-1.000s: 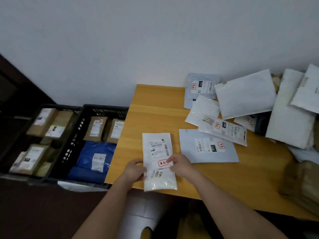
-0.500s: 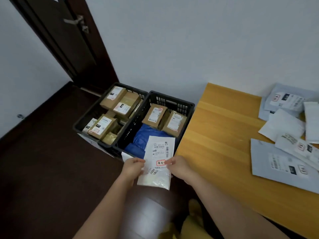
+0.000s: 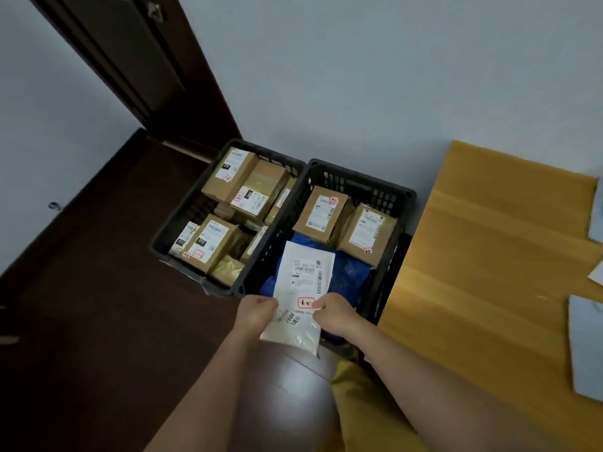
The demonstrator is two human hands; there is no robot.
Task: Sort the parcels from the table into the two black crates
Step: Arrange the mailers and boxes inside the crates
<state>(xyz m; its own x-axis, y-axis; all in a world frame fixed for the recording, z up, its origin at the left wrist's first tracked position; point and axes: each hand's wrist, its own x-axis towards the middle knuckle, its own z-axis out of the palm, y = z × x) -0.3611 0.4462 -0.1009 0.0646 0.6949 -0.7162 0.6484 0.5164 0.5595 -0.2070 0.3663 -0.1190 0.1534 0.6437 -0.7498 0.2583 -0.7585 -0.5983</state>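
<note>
Parcel in hand: the white parcel [image 3: 301, 290], label up, sits at lower centre of the frame, its far end over the near part of the right black crate [image 3: 396, 243] and above the blue parcel [image 3: 350, 275] inside; its near end overhangs the crate's front edge.
Left hand: the left hand [image 3: 256, 313] pinches the parcel's left edge, fingers curled round it.
Right hand: the right hand [image 3: 332, 313] pinches the right edge beside the red stamp.
Change: a second ago the parcel lay on the wooden table [image 3: 489, 272]; half a second ago it was short of the crates; now it is over the right one.
Meaning: the choice of crate looks made; letting go is what remains for this parcel.
Crates: the left black crate [image 3: 182, 223] holds brown boxes only; the right holds two brown boxes [image 3: 321, 212] behind the blue parcel.
Left over: pale mailers [image 3: 587, 347] at the right edge of the frame wait on the table.
</note>
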